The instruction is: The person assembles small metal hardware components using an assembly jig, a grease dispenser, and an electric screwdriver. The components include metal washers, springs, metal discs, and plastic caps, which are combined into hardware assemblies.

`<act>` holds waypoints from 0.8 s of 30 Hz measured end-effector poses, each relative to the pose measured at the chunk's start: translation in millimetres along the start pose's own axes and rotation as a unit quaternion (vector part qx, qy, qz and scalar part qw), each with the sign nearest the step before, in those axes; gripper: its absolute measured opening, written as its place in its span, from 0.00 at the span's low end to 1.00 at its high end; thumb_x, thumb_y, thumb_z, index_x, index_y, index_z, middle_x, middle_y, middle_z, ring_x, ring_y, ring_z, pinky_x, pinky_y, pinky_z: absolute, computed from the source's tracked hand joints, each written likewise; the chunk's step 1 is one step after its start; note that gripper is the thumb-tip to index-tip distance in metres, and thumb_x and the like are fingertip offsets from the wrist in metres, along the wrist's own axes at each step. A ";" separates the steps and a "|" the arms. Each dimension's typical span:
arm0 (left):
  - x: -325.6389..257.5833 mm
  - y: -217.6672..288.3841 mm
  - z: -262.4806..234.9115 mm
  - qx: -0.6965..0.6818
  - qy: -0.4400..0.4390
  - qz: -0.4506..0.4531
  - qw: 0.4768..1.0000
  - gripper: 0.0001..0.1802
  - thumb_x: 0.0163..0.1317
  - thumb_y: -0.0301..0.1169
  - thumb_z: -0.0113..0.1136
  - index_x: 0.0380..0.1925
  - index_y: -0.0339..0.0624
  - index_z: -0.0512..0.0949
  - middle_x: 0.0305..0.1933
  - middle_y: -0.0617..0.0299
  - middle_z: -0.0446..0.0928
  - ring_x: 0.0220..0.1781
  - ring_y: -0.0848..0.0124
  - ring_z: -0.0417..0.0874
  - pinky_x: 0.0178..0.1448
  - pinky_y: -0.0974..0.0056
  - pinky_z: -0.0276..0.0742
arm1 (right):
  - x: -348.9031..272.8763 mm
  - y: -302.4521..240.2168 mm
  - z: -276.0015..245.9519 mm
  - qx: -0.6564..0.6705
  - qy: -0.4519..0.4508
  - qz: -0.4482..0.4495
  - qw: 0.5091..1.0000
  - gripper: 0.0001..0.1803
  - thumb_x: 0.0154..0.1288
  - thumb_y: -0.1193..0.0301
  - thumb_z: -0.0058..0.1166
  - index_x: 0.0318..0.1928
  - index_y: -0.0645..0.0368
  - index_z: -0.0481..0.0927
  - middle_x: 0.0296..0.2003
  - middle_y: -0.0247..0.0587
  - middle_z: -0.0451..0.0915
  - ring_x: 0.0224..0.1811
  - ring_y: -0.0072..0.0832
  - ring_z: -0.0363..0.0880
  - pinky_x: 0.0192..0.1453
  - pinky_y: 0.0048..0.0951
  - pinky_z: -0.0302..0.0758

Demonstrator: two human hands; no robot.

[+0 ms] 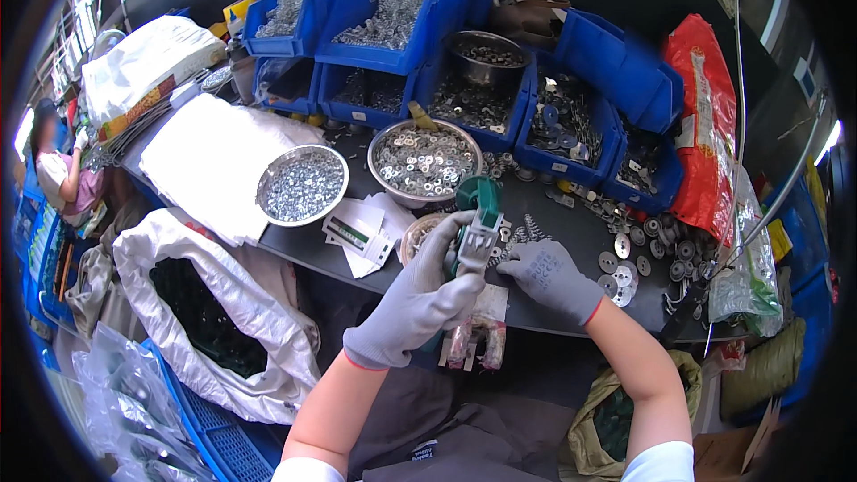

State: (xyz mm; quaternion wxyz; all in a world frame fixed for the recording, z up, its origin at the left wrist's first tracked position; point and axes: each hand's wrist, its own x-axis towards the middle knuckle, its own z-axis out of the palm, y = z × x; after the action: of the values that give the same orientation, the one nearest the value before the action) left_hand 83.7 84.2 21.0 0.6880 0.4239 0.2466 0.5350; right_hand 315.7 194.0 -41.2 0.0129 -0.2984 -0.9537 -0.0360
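My left hand (420, 303), in a grey glove, is closed around a green part with a silver metal bracket (479, 236), held up over the table edge. Its exact kind I cannot make out. To its right, my gloved right hand (549, 278) rests low at the table, fingers bent and pressed together beside a few loose coil springs (528, 230). Whatever its fingertips hold is hidden. Under the hands, a small block fixture (490, 305) with two wrapped, reddish-white legs (460, 345) sits at the table's front edge.
Steel bowls of washers (427, 161) and small metal parts (303, 185) stand behind and left. Blue bins (379, 22) of springs and hardware line the back. Round metal wheels (625, 272) lie at right. An open white sack (214, 303) stands left; another person (67, 161) is far left.
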 end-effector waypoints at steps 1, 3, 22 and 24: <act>-1.4 -2.4 -2.1 0.000 -0.004 -0.002 1.000 0.35 0.64 0.26 0.53 0.69 0.47 0.52 0.31 0.71 0.64 0.21 0.85 0.62 0.24 0.77 0.59 | 2.4 3.5 -0.4 0.014 -0.020 0.000 1.000 0.08 0.59 0.69 0.52 0.38 0.49 0.82 0.35 0.37 0.79 0.40 0.35 0.82 0.41 0.39 0.78; -2.2 -8.0 -6.4 -0.013 0.022 -0.004 1.000 0.42 0.59 0.36 0.63 0.70 0.46 0.51 0.31 0.65 0.68 0.18 0.82 0.62 0.20 0.76 0.54 | 5.7 14.1 -2.5 0.025 -0.055 0.022 0.998 0.08 0.60 0.68 0.52 0.39 0.50 0.82 0.37 0.39 0.79 0.42 0.37 0.82 0.42 0.40 0.78; 6.9 -34.5 34.4 0.043 -0.096 -0.097 0.990 0.56 0.49 0.45 0.73 0.72 0.40 0.50 0.31 0.62 0.70 0.21 0.77 0.67 0.22 0.72 0.61 | -65.8 -75.8 -80.2 0.557 0.331 0.247 0.720 0.11 0.63 0.68 0.63 0.40 0.63 0.81 0.35 0.33 0.82 0.37 0.16 0.78 0.42 0.22 0.76; 18.6 -42.3 43.9 0.030 -0.114 -0.135 0.984 0.59 0.45 0.44 0.76 0.71 0.35 0.51 0.30 0.61 0.72 0.23 0.75 0.72 0.25 0.72 0.66 | -75.2 -74.7 -57.2 0.740 0.327 0.213 0.548 0.14 0.68 0.68 0.59 0.47 0.65 0.78 0.35 0.30 0.80 0.38 0.13 0.77 0.42 0.19 0.76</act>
State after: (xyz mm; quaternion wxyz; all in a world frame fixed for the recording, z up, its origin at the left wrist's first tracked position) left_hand 146.4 84.9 10.0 0.7647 0.4653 0.2371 0.3775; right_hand 335.0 85.7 7.8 0.5474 -0.3456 -0.4817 0.5907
